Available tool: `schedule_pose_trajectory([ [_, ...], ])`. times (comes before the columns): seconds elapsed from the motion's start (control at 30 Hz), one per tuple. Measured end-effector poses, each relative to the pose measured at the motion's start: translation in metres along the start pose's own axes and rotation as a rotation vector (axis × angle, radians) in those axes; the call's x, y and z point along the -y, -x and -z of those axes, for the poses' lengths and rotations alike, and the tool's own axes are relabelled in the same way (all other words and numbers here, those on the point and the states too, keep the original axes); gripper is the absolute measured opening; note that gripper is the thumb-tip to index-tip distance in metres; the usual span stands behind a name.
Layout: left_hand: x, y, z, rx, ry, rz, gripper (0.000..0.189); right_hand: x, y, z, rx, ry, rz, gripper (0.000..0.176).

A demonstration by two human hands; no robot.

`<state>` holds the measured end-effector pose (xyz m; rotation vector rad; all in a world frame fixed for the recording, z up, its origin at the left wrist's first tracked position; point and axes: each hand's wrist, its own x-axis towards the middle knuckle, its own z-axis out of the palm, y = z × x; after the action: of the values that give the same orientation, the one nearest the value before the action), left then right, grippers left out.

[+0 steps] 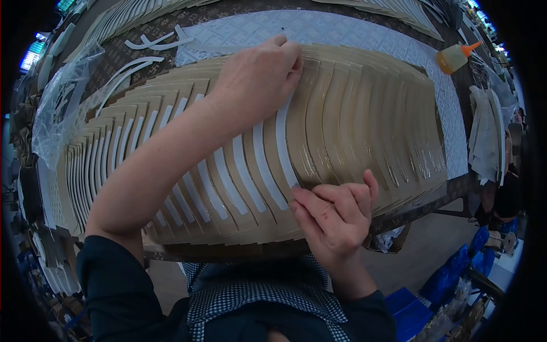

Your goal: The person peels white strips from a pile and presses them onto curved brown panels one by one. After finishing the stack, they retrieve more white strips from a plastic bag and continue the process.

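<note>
Tan curved pieces (364, 114) lie overlapped in a long fanned row on the table. White strips (249, 176) sit along the pieces on the left and middle; the pieces to the right are bare and partly glossy. My left hand (256, 77) reaches across to the far edge, its fingers closed at the upper end of the rightmost white strip (283, 137); its fingertips are partly hidden. Near the front edge, my right hand (336, 216) pinches the lower end of that same strip between thumb and index finger, the little finger raised.
Loose white strips (156, 43) lie at the back left, by a clear plastic bag (65, 108). A bottle with an orange nozzle (453, 60) rests at the back right on a patterned white sheet (347, 31). Blue bins (407, 313) stand on the floor at right.
</note>
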<state>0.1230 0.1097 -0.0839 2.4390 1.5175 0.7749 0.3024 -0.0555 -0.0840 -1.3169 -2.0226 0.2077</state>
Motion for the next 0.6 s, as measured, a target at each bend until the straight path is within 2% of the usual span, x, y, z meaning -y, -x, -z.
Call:
schedule_pose_trajectory([
  [0.1,-0.0026,0.0027,0.0050,0.060,-0.037,-0.008,0.012,-0.0008,0.0006,0.0010,0.013,0.031,-0.001,0.027],
  [0.6,0.0002,0.0051,0.0059,0.049,-0.055,-0.031,0.013,-0.0023,0.0015,0.0043,0.062,0.087,0.002,0.026],
])
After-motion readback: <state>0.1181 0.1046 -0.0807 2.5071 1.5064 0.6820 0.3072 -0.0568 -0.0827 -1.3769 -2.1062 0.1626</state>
